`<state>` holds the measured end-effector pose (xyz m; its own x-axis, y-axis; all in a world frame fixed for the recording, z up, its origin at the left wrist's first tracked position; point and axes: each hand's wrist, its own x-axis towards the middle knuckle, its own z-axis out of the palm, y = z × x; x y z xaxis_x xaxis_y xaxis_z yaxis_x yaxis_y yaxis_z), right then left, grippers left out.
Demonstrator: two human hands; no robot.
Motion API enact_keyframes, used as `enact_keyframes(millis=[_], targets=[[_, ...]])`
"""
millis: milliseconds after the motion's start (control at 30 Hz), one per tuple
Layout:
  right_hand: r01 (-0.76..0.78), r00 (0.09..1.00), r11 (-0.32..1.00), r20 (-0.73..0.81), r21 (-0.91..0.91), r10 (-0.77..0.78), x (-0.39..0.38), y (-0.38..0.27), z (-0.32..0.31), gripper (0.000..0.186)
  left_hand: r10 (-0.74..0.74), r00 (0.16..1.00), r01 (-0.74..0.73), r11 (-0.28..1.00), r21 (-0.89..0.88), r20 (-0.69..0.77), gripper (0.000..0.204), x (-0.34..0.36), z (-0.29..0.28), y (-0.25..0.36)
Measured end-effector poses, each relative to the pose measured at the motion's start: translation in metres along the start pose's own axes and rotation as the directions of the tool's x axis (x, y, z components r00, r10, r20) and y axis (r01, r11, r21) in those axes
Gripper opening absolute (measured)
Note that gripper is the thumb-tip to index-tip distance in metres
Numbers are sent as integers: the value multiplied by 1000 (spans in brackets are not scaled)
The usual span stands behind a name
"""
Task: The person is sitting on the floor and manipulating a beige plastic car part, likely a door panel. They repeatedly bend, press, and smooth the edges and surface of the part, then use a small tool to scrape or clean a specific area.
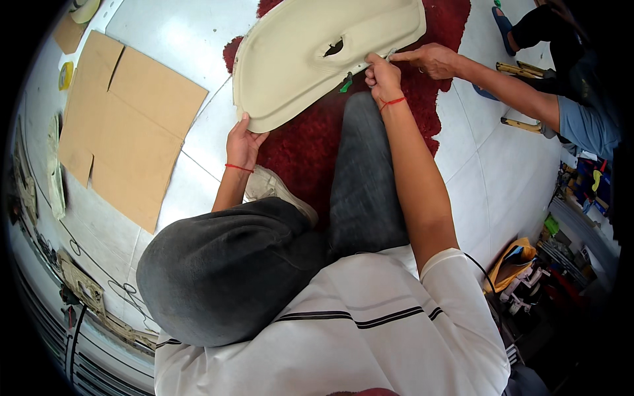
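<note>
A cream moulded trim panel point(290, 59) with a dark slot-like hole lies over a red shaggy rug point(300, 148). My left hand point(244, 144) grips its near left corner, thumb on top and fingers partly hidden underneath. My right hand point(383, 76) is closed at the panel's near edge, right of the hole. A small silvery piece point(390, 53) shows beside its fingers; whether I hold it or the edge cannot be made out. Another person's hand point(432, 61) reaches in from the right, index finger extended to that spot. A small green piece point(346, 84) hangs at the edge.
A flat cardboard sheet point(132, 125) lies on the white tiled floor at left, near a yellow tape roll point(65, 76). Several beige parts point(82, 284) and loose cord lie farther left. The co-worker's sandal point(504, 30) is at upper right; a yellow bag point(514, 261) stands at right.
</note>
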<state>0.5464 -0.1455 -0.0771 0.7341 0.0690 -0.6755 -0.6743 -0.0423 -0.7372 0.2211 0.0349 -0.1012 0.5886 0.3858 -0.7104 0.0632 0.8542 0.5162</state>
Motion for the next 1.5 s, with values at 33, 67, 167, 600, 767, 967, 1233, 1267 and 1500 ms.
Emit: enact_keyframes(millis=[33,67,167,600,767,967,1233,1267,1500], targets=[[7,1000,1000,-1,17,-7,3,2,-1,18,7,1000,-7,1000,-9,-18,41,-3,4,-3],[2,1000,1000,10,0,-2,6,5,-2,18,14,999,-15,1000,-19,-36,41,-8,8,-7],[-14,998,1000,58,-10,15,12,10,-2,19,40,998,-42,998,-44,-49,41,-12,11,-12],[79,973,997,216,18,-81,4,13,-10,14,44,998,-48,995,-89,-46,41,-19,25,-18],[173,983,981,84,-88,-166,-2,11,1,18,88,994,-94,990,-102,-66,44,-13,22,-14],[149,969,983,-181,-104,-166,16,1,-4,22,57,996,-67,986,-152,-73,43,-12,27,-19],[89,990,988,124,-124,-74,6,11,-8,17,-17,999,11,978,-208,-27,43,-23,41,-18],[79,988,988,146,-135,-59,7,11,-11,18,-25,1000,23,976,-215,-8,43,-24,46,-20],[191,968,960,203,-204,-150,-26,13,3,24,-38,999,40,975,-219,10,42,-26,57,-21]])
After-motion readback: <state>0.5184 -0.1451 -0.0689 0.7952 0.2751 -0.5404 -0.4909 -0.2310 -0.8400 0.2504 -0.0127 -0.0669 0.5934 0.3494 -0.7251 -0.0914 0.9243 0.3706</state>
